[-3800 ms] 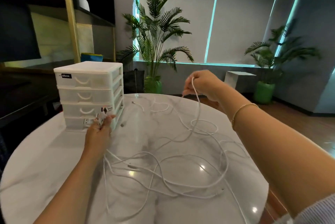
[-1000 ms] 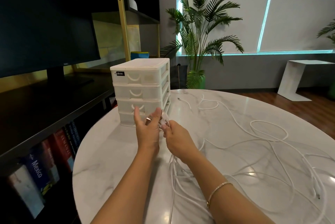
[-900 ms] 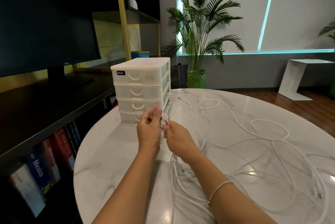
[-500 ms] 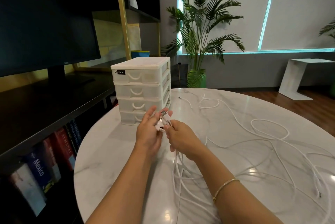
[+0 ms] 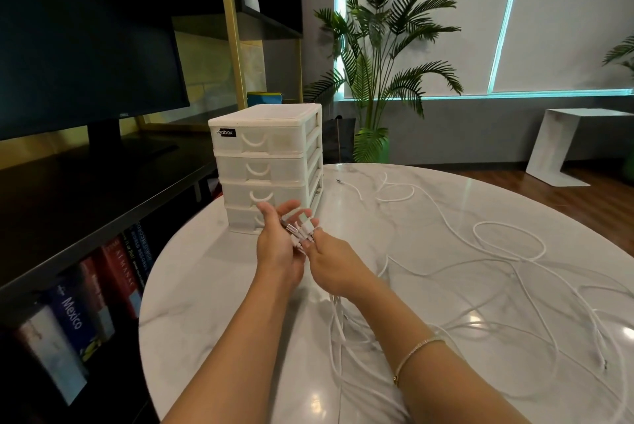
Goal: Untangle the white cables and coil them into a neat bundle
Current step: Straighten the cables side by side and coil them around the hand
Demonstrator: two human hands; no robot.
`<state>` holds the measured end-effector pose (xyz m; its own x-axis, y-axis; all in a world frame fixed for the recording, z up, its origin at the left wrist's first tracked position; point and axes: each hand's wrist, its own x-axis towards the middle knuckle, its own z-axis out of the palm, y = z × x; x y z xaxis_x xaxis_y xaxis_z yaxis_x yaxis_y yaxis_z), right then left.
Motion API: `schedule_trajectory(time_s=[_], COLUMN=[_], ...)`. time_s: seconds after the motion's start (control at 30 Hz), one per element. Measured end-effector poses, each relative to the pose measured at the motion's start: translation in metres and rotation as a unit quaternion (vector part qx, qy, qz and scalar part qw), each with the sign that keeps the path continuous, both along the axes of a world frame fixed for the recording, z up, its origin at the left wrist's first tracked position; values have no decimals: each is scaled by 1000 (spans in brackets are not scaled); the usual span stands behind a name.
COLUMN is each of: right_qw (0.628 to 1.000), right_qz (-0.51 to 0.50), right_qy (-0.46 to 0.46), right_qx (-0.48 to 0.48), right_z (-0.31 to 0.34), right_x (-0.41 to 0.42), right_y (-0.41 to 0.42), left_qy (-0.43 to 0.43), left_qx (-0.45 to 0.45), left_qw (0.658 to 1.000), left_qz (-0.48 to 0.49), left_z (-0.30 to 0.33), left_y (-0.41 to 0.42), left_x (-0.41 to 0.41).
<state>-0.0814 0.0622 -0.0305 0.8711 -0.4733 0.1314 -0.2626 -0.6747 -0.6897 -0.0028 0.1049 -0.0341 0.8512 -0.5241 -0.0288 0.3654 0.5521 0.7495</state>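
Observation:
Several white cables point(image 5: 507, 272) lie in loose tangled loops over the round marble table point(image 5: 212, 290). Their plug ends point(image 5: 302, 230) are gathered together above the table's left part. My left hand point(image 5: 278, 245) cups these plugs from the left, its fingers spread and partly straight around them. My right hand point(image 5: 331, 260) pinches the cables just below the plugs. From my right hand the strands hang down to the table and run off to the right.
A white four-drawer plastic organiser point(image 5: 267, 166) stands just behind my hands. Left of the table is a black shelf with a monitor point(image 5: 85, 56) and books point(image 5: 103, 290) below. A potted palm point(image 5: 374, 70) and a white side table point(image 5: 566, 142) stand beyond.
Earlier my right hand held a cable high at the right; it has come to my left hand. Over the last second both hands rose slightly, and my left fingers opened around the plugs.

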Motion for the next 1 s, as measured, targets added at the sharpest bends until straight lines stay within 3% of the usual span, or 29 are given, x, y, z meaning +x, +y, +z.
schedule_trajectory(time_s=[0.2, 0.33, 0.53, 0.67, 0.77, 0.9, 1.0], right_qw=[996, 994, 992, 992, 991, 983, 960], right_qz=[34, 37, 52, 70, 86, 107, 158], right_qy=[64, 88, 81, 65, 62, 25, 26], right_qx=[-44, -51, -82, -85, -87, 148, 231], right_z=[6, 11, 15, 19, 20, 18, 16], right_x=[-7, -10, -15, -19, -18, -19, -24], right_y=[-3, -7, -7, -8, -4, -3, -7], left_qy=[-123, -193, -180, -232, -178, -13, 43], left_qx=[86, 70, 29, 70, 82, -6, -53], left_qw=[988, 977, 983, 969, 981, 997, 992], left_qz=[-29, -52, -19, -37, 13, 70, 102], left_z=[-2, -2, -2, -3, 4, 10, 10], left_y=[4, 6, 6, 8, 7, 13, 22], left_x=[-5, -8, -13, -15, -17, -2, 8])
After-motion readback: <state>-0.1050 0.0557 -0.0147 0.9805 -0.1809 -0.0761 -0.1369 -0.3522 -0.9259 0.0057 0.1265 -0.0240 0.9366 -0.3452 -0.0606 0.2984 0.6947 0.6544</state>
